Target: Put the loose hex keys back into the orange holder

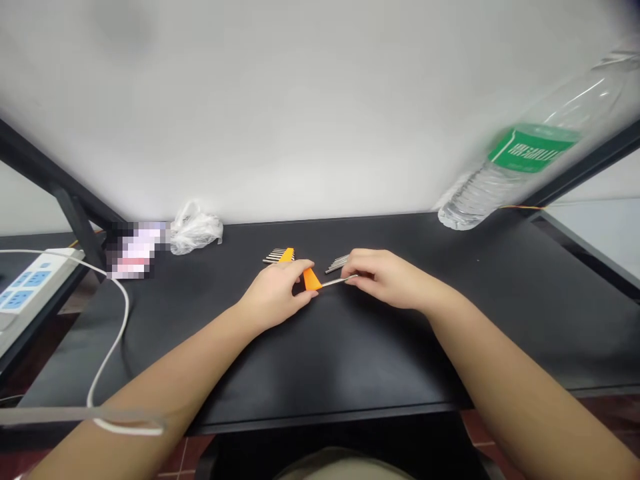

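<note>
Between the bench's (340, 367) front and back edges, I see the left hand (274, 293) gripping an orange holder (312, 279), steadying it, as far as I can tell, against a metal rod (334, 282) pinched by the right hand (390, 277).

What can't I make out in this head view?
Head view:
- Whether the orange pieces join: left hand in between.
- Loose metal rods: right ends behind the right hand.
- Bottle: top cut off by the right edge.
- Item at left: pixelated.
- Power strip: cut off by the left edge.
</note>
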